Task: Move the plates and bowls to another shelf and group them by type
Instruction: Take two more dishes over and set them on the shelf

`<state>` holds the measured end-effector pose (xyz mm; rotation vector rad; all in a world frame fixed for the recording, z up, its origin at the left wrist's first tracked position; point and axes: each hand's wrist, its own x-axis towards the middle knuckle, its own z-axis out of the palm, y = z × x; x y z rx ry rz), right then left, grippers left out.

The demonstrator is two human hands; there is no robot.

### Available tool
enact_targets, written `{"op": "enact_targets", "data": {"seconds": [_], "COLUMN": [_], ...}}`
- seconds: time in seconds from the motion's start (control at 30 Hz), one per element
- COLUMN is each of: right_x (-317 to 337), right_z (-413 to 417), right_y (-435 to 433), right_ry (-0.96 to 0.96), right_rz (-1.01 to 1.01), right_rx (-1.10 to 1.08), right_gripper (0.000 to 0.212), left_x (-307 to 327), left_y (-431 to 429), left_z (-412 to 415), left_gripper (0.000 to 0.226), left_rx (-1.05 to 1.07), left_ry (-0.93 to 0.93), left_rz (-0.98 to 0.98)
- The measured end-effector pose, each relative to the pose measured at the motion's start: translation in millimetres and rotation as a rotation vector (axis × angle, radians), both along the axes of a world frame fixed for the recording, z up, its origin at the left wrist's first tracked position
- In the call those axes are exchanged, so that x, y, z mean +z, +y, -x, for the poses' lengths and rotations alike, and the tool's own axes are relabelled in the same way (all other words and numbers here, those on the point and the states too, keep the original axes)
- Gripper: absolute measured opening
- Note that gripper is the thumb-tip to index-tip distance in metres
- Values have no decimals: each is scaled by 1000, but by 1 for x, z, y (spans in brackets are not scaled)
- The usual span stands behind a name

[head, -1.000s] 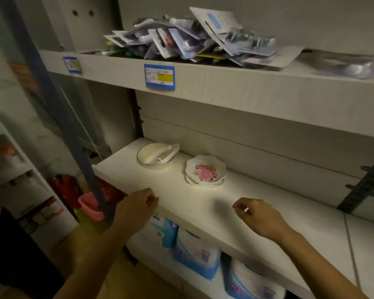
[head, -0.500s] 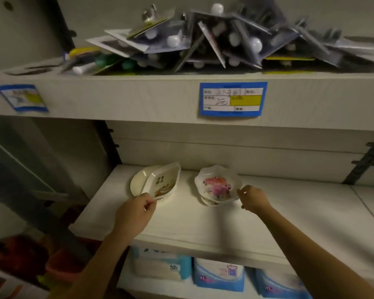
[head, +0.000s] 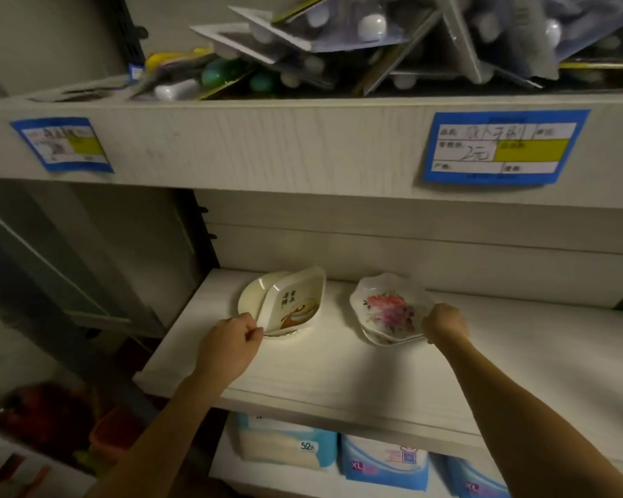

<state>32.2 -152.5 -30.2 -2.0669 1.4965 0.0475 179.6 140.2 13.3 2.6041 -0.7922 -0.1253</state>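
On the white middle shelf (head: 339, 368) sit two small groups of dishes. At the left, a cream leaf-shaped dish (head: 292, 307) with printed characters leans tilted on a round cream plate (head: 254, 298). My left hand (head: 231, 348) pinches the near rim of this leaf-shaped dish. To the right, a scalloped floral dish (head: 387, 307) lies on top of another like it (head: 382, 340). My right hand (head: 445, 323) grips the right rim of the floral dish, fingers curled over its edge.
The upper shelf (head: 267, 145) hangs just above, piled with blister-packed goods (head: 374, 41) and fronted by blue price tags (head: 504, 147). Blue-and-white packs (head: 385, 461) fill the shelf below. A dark upright post (head: 195, 228) stands at the left; the middle shelf runs on to the right.
Both hands have reached forward from the shelf's front edge to the dishes and taken hold of their rims. The view has moved closer and lower.
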Motion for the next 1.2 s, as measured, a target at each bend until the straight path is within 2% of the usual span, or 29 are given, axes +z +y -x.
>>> {"op": "enact_targets", "data": {"seconds": [0.07,0.2,0.4,0.63,0.77,0.93,1.2], "right_x": [4,18,31,42,47,51,61], "right_z": [-1,7,47,86,96,103,124], "right_y": [-4,-3,7,16,19,22,28], "right_ry": [6,-37,-173,-196,-208,-192,-240], "right_rz": [-18,-1,45,60,71,96,166], "right_rx": [22,47,36,19,-3,-10,-6], "right_gripper": [25,30,24,19,19,22,19], "left_x": [1,-3,-25,-40,-45,-34,1], "left_y": [-6,-24,-54,-76,-81,-84,-67], "left_z": [-6,-21,-47,-62,-65,-72,-66], "left_gripper": [15,23,30,31,27,31,36], "left_rx": [30,60,107,101,93,167,98], "left_ry": [12,54,69,53,54,181,202], "left_rz": [45,57,-155,-381,-438,-178,46]}}
